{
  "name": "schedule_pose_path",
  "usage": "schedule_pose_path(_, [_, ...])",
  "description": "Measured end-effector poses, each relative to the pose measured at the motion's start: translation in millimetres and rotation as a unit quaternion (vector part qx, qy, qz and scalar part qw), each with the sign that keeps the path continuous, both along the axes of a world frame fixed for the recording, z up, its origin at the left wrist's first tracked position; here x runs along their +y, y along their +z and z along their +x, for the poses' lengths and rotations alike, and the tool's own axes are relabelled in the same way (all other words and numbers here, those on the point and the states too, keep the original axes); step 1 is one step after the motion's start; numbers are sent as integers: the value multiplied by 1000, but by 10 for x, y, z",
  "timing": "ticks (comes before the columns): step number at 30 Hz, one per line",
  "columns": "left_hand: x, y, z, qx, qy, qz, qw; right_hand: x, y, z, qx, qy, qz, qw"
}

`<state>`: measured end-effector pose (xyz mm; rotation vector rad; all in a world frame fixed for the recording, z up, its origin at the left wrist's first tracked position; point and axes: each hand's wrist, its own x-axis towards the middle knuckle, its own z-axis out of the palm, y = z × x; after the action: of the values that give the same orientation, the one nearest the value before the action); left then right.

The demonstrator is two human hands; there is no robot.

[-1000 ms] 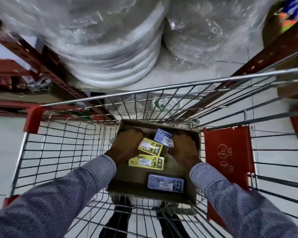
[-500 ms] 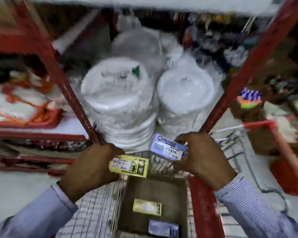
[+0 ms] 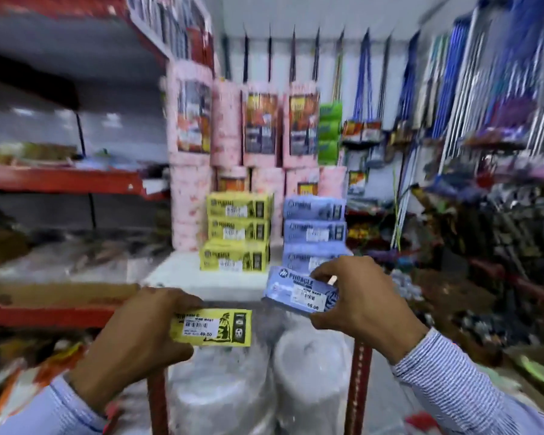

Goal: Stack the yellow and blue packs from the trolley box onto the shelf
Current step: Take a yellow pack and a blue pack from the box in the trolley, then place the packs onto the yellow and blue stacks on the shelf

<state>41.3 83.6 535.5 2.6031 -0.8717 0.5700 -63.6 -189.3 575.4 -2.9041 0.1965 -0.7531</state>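
My left hand [image 3: 132, 343] grips a yellow pack [image 3: 212, 327] by its left end, held flat in front of me. My right hand [image 3: 363, 306] grips a blue pack [image 3: 299, 293] by its right end, a little higher and farther forward. On the white shelf [image 3: 201, 279] ahead stands a stack of three yellow packs [image 3: 236, 235], and beside it on the right a stack of blue packs [image 3: 314, 229]. The held blue pack sits just in front of the blue stack's lowest pack. The trolley box is out of view.
Pink wrapped rolls [image 3: 226, 127] stand behind the two stacks. Red shelf beams [image 3: 57, 180] run along the left. Wrapped white plates [image 3: 308, 365] sit on the level below my hands. Hanging brooms and mops [image 3: 453, 89] crowd the right side.
My view has lifted from the trolley box to the shelf. Both hands have risen out of the box, each carrying a pack, and now reach toward the stacks.
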Motion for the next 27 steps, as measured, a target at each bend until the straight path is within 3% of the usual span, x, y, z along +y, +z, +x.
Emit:
schedule_pose_path(9, [-347,610,675,-70,-17,-115,991,-312,499,452,-85,-44,-62,993])
schedule_pose_path(18, [-795,636,1151,-117,-41,-76,989,-486,326,1039,-89,-32,-122,988])
schedule_pose_path(27, [-794,583,1385,-76,-27,-52,995,-572,235,1182,-76,-36,-117,990])
